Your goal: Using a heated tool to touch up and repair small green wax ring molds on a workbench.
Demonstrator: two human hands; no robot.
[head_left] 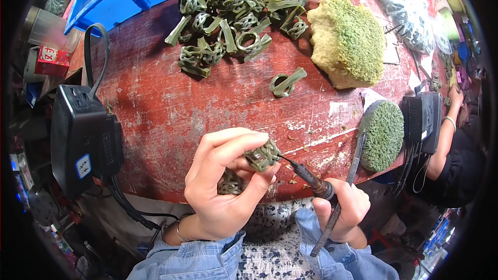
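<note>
Red worn table, left hand pinching woven green ring, right hand gripping soldering iron

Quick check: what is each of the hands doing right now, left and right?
Left hand: closed on a green woven ring piece.
Right hand: closed on a soldering-iron-like tool, tip at the piece.

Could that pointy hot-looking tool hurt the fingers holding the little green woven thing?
Maybe. The soldering iron in the right hand has its tip against the green woven ring, right beside the left hand's fingertips, so a slip could burn them. Its cord trails down over the lap and might snag. A second woven piece tucked in the palm could drop.
</note>
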